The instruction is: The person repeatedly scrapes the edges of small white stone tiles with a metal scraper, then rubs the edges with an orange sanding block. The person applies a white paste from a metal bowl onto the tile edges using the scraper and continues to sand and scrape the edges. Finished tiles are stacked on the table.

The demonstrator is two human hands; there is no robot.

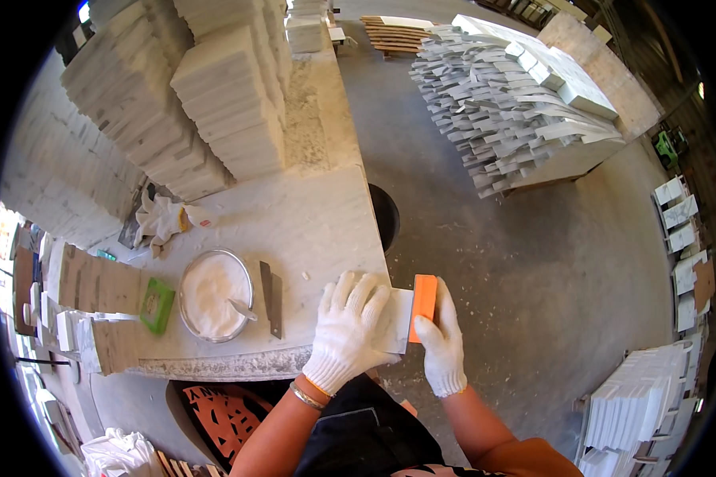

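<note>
My left hand [345, 326], in a white knitted glove, lies flat with its fingers stretched over a pale stone tile [398, 318]. The tile sticks out past the right edge of the table. My right hand [443, 342], gloved too, grips an orange sanding block [424, 306], thumb on the near side and fingers along the far one. The block stands against the tile's outer edge. Left of my hands is a round metal bowl [250, 290] of white powder or paste with a small scoop [242, 310] in it. Beside the bowl lies a flat metal blade [271, 298].
Tall stacks of stone tiles [231, 95] fill the table's far left. A green packet [158, 306] and a crumpled glove [161, 219] lie by the bowl. A dark round object [385, 216] shows beyond the table's edge. Across the floor stands a big pile of stone strips [501, 111].
</note>
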